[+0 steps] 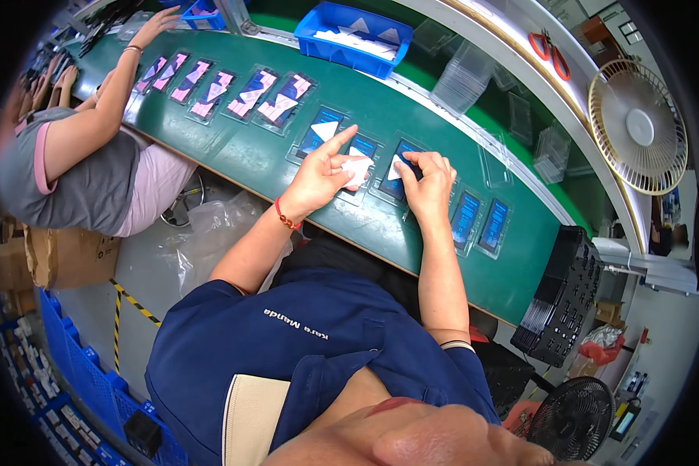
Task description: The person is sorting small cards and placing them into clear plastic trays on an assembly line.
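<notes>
A small stack of white triangular cards (356,171) is gripped in my left hand (318,177), its index finger stretched out over the bench. My right hand (431,185) is closed, thumb and fingers pinching a white triangular card (396,168) against a dark blue, phone-like panel (408,147) in a clear plastic tray. Just beyond my left hand lies another blue panel (315,140) with a white triangle on it. A similar panel (363,146) is partly hidden under that hand. To the right of my right hand, two blue panels (465,216) (493,225) show no triangle.
Several pink-and-blue panels (248,93) in clear trays line the green bench (233,147) leftward, near another person's arm (93,140). A blue bin (349,39) holds white cards. Clear trays (464,76) are stacked behind; a black rack (559,295) stands at the right end.
</notes>
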Tool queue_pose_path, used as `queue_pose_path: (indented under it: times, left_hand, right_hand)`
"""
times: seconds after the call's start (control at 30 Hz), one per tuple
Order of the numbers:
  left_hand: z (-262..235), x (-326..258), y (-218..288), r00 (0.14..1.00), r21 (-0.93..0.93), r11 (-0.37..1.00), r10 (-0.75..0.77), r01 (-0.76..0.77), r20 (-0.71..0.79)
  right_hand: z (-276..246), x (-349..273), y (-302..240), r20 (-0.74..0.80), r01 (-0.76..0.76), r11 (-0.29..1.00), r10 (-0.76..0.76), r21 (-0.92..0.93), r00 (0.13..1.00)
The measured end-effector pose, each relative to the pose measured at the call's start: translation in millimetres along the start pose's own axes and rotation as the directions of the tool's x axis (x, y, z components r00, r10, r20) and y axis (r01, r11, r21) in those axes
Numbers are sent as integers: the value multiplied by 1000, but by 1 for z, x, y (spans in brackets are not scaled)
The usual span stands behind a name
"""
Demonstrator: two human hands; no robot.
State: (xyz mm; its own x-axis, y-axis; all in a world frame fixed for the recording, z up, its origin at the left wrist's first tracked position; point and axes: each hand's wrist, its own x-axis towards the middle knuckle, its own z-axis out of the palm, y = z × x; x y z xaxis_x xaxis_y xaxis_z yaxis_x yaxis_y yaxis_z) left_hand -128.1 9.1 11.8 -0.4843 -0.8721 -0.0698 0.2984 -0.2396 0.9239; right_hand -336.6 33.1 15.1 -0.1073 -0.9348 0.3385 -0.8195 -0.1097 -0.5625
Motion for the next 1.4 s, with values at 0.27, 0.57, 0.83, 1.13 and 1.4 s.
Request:
queue_pose_path:
  times: [0.27,0.57,0.83,1.13,1.4]
  left_hand:
    - [41,4,-16,987,47,999,-4,-3,164]
    - [56,14,-21,998,203,979,-42,30,53]
    - [77,37,0,919,673,629,221,-389,325]
    - [-26,236,82,892,989,-1,432,-146,132]
    - [-33,294,72,997,968,-241,0,75,-77]
  right_hand:
    - [-7,-29,-6,17,-5,910,-2,414,1000]
    - [-40,-48,10,-276,-29,999,17,-38,961]
    - [-52,-69,27,-269,-148,901,274,409,923]
    - [-56,-89,50,-379,-187,897,23,-400,925]
    - [-56,-90,55,-382,-196,916,52,-350,923]
